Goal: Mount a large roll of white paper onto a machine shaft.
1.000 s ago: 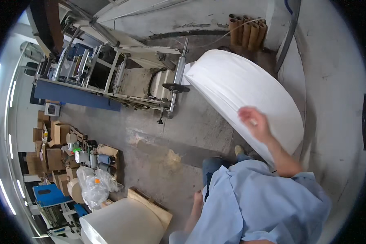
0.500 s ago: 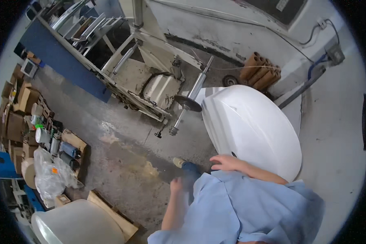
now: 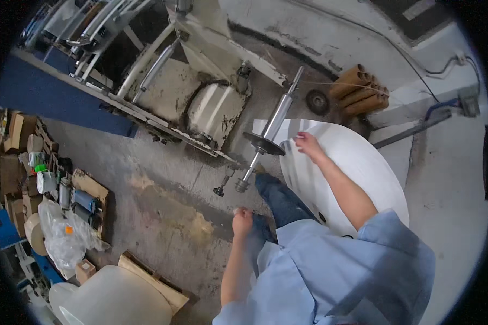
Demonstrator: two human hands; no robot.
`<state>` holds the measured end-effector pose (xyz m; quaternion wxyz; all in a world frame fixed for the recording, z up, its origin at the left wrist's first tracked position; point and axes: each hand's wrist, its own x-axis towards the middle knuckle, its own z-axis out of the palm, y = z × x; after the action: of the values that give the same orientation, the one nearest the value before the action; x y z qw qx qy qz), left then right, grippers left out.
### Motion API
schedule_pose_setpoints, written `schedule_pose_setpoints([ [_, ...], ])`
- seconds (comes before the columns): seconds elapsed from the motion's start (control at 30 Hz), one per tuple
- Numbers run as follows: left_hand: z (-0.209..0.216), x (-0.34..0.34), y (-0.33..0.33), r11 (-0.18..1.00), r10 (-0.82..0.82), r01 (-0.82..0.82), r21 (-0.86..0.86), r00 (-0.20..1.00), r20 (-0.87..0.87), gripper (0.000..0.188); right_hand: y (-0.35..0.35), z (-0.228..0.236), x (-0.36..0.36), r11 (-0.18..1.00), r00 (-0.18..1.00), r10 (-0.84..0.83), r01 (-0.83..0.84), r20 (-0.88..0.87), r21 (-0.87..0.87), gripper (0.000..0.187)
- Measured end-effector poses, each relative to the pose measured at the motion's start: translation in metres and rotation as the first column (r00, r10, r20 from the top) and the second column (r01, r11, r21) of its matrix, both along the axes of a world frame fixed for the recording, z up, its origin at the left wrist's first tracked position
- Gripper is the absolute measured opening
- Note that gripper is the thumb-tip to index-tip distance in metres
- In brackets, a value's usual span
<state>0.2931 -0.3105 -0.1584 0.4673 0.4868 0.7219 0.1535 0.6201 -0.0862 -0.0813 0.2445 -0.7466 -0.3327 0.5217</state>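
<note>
My right hand (image 3: 307, 144) reaches over the large white roll (image 3: 358, 173) on the right, its fingers spread and slightly bent. It holds nothing that I can see. Just left of its fingertips is a dark round disc (image 3: 263, 143) fitted on a metal shaft (image 3: 277, 116); whether they touch I cannot tell. The shaft slants out beside the machine frame, with a ribbed collar (image 3: 242, 186) at its near end. My left hand (image 3: 242, 221) hangs over the floor near my leg, fingers curled in, with nothing visible in them. A dark knob (image 3: 218, 191) lies close to the collar.
A machine with rollers (image 3: 157, 70) and a blue panel (image 3: 59, 92) stands at the upper left. Brown cardboard tubes (image 3: 363, 89) and a black wheel (image 3: 317, 102) are by the wall. Boxes, plastic wrap (image 3: 62, 233) and another white roll (image 3: 114, 298) line the left side.
I have stepped forward toward the shaft. My right hand has moved from close to my body out over the white roll, up to the disc. My left hand stays low, still curled.
</note>
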Motion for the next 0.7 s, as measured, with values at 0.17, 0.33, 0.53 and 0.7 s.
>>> schedule_pose_setpoints([
  [0.17, -0.011, 0.036, 0.083, 0.973, -0.135, 0.113, -0.203, 0.986, -0.098, 0.043, 0.096, -0.138, 0.046, 0.995, 0.941, 0.075, -0.093, 0.331, 0.04, 0.07],
  [0.33, -0.074, 0.049, 0.13, 0.973, -0.23, 0.21, -0.1, 0.933, -0.278, 0.046, 0.163, -0.211, 0.036, 0.981, 0.981, -0.193, 0.193, -0.005, 0.003, 0.062],
  [0.53, -0.136, 0.059, 0.147, 0.916, -0.315, 0.397, 0.063, 0.806, -0.502, 0.045, 0.196, -0.25, 0.056, 0.886, 0.859, -0.462, 0.436, -0.223, -0.157, 0.036],
  [0.7, -0.161, 0.059, 0.163, 0.922, -0.363, 0.315, -0.225, 0.904, -0.224, 0.036, 0.198, -0.271, 0.082, 0.895, 0.822, -0.434, 0.439, -0.37, -0.076, 0.034],
])
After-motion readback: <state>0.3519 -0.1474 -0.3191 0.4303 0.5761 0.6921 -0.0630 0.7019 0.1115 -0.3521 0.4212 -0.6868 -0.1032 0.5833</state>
